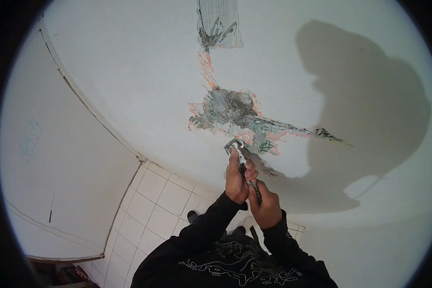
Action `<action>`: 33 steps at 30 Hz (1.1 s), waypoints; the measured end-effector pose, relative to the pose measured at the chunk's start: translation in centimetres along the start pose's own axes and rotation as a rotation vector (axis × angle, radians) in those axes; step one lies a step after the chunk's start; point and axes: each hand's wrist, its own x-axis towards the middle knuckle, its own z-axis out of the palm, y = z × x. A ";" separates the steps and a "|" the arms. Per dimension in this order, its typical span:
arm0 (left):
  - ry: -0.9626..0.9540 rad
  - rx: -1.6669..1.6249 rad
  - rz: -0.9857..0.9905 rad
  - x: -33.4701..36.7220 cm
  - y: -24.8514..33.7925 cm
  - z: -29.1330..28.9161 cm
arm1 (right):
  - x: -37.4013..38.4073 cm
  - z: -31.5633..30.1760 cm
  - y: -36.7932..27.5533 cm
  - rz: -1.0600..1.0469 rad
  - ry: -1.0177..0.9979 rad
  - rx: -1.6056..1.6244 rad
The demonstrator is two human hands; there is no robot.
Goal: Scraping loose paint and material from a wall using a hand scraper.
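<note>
My left hand [236, 180] is closed around a scraper [242, 154], its thumb laid along the upper part near the grey-smeared blade. Just below and to the right, my right hand [266, 207] grips the dark lower end, which looks like the handle of the same tool. The fingers partly hide the middle of it. Beyond the blade, the white wall [144, 96] bears a rough patch [233, 108] of grey, green and orange where the paint is broken. From this patch a dark narrow streak [293, 126] runs to the right.
Higher up is a grey rectangular patch [220, 24] with dark marks. My shadow [369, 110] falls across the right part of the wall. Below lies a white tiled floor [156, 206]. At the left stands a pale panel [67, 158] with a dark edge.
</note>
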 end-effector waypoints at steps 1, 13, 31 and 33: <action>0.016 -0.015 -0.007 -0.1 0.0 0.1 | 0.0 0.1 0.0 -0.037 0.037 0.005; 0.049 -0.054 -0.019 -0.2 0.5 -1.1 | 0.2 0.5 0.7 -0.140 0.039 0.026; 0.040 -0.066 0.009 0.6 0.3 -1.7 | 0.9 0.6 0.8 -0.026 -0.065 0.034; 0.091 -0.023 -0.057 -0.2 0.0 -1.6 | -0.4 -0.1 0.8 0.009 -0.066 0.049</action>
